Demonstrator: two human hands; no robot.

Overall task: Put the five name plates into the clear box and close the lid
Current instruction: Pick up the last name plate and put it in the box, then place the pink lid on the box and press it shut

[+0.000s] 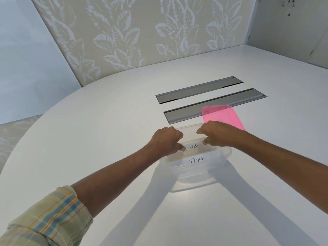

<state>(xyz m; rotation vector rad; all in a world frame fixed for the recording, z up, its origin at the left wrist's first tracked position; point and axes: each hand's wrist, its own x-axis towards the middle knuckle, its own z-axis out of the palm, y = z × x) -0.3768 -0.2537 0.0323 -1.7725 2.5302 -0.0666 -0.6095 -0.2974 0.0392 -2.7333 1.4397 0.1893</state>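
A white table [92, 121] with a rounded edge fills the centre and lower frame. Two grey recessed cable-hatch panels [198, 89] lie parallel, right of centre, set flush in the surface. Leaf-patterned beige wallpaper [134, 32] spans the upper frame. A plain pale wall [23, 59] occupies the upper left. White cabinet doors [292, 23] stand upper right.

A translucent pink lid [222, 116] lies on a white table [88, 130] with grey metal strips [198, 89], before beige wallpaper [133, 32] patterned with pale leaves; the sleeve [44, 219] is yellow-and-blue plaid.
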